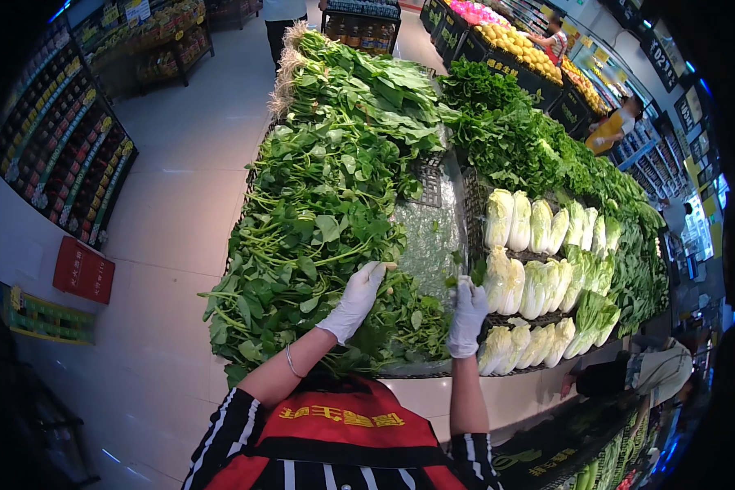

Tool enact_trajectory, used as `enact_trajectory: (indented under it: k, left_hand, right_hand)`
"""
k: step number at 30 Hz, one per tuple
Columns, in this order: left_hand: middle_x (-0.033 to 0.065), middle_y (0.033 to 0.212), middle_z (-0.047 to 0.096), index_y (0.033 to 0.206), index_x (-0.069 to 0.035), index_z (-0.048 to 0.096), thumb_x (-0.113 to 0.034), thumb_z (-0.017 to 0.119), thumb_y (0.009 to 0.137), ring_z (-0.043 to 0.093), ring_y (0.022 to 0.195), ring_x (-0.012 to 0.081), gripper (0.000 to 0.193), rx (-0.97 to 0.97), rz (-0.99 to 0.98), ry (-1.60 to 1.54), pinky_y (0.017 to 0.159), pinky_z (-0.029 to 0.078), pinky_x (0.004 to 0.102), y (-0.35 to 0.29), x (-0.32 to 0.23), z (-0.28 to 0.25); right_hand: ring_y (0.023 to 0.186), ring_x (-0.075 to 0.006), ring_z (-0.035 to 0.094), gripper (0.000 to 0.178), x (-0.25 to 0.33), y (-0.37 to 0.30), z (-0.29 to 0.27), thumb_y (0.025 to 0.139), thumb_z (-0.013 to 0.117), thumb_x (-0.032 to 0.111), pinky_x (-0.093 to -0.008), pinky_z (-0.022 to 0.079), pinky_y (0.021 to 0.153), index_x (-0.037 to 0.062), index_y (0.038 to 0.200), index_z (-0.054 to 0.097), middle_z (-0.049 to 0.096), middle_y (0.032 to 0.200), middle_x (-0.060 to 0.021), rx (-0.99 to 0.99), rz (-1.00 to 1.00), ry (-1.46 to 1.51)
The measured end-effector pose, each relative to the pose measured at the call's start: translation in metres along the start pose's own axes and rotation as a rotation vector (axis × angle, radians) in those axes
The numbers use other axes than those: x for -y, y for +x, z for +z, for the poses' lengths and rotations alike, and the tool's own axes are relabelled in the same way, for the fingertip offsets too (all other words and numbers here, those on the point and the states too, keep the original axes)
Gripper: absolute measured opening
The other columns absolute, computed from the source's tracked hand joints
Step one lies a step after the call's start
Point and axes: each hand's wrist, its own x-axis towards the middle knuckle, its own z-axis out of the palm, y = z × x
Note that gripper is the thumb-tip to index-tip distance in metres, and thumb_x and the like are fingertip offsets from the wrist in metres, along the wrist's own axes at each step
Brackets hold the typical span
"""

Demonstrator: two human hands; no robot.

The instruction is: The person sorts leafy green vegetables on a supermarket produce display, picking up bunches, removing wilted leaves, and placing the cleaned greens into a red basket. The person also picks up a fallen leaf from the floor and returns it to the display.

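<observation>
My left hand (358,304), in a white glove, rests on a wide heap of leafy greens (327,220) with long stems. Its fingers are bent together over the stems, and a pale end shows at the fingertips. To the right, my right hand (468,318), gloved too, is closed like a fist. Small green leaves (456,278) stick out beside its fingers, so it seems to grip a sprig. Between the hands lies a wet, clear plastic sheet (429,245) with loose greens along its near end.
Rows of pale napa cabbages (539,286) stand right of my right hand. Darker leafy bunches (498,122) lie behind them. Rooted bunches (290,69) sit at the far left corner. A red box (84,271) stands left on the floor. Other people are farther off.
</observation>
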Motion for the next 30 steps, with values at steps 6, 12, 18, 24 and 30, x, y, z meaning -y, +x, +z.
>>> enact_trajectory:
  k: [6, 12, 18, 24, 30]
  left_hand:
    - [-0.0002, 0.078, 0.066, 0.121, -0.009, 0.072, -0.051, 0.041, 0.109, 0.056, 0.069, 0.0063, 0.054, 0.186, -0.348, -0.186, 0.060, 0.046, 0.0225, -0.019, -0.028, -0.015]
    - [0.0038, 0.083, 0.070, 0.114, -0.004, 0.075, -0.052, 0.042, 0.108, 0.058, 0.088, 0.0114, 0.059, 0.489, -0.375, 0.013, 0.095, 0.045, 0.0281, -0.020, -0.048, -0.008]
    - [0.0034, 0.078, 0.065, 0.121, -0.003, 0.069, -0.071, 0.033, 0.102, 0.054, 0.060, 0.0075, 0.079, 0.481, -0.512, -0.119, 0.055, 0.044, 0.0236, -0.020, -0.045, -0.022]
    - [0.0075, 0.090, 0.067, 0.133, -0.002, 0.056, -0.089, 0.034, 0.086, 0.056, 0.056, 0.0110, 0.101, 0.344, -0.413, -0.531, 0.052, 0.045, 0.0234, -0.021, -0.040, -0.042]
    - [0.0067, 0.102, 0.067, 0.140, -0.007, 0.054, -0.090, 0.028, 0.086, 0.048, 0.057, 0.0113, 0.102, 0.345, -0.453, -0.465, 0.052, 0.038, 0.0246, -0.021, -0.041, -0.028]
  right_hand:
    - [0.092, -0.0373, 0.068, 0.028, -0.047, -0.012, -0.061, 0.088, 0.070, 0.009, -0.0423, 0.055, 0.080, 0.0007, 0.115, 0.069, 0.070, 0.099, -0.0191, 0.520, -0.319, -1.270]
    - [0.100, -0.0112, 0.063, 0.039, 0.012, -0.002, -0.005, 0.095, 0.068, 0.007, -0.0273, 0.051, 0.088, 0.0021, 0.133, 0.063, 0.070, 0.112, -0.0048, 0.572, 0.110, 0.086]
    - [0.087, -0.0104, 0.062, 0.013, 0.037, 0.004, 0.013, 0.093, 0.069, 0.004, -0.0238, 0.049, 0.083, 0.0009, 0.105, 0.073, 0.068, 0.098, -0.0014, 0.521, -0.146, -0.130]
    - [0.084, -0.0204, 0.066, 0.023, -0.018, 0.009, -0.042, 0.090, 0.075, 0.010, -0.0306, 0.052, 0.076, 0.0026, 0.111, 0.070, 0.066, 0.097, -0.0100, 0.401, -0.616, -1.146]
    - [0.097, -0.0225, 0.065, 0.043, 0.026, -0.002, 0.016, 0.092, 0.072, 0.011, -0.0340, 0.050, 0.090, 0.0057, 0.134, 0.064, 0.067, 0.102, -0.0101, 0.636, -0.375, -0.404]
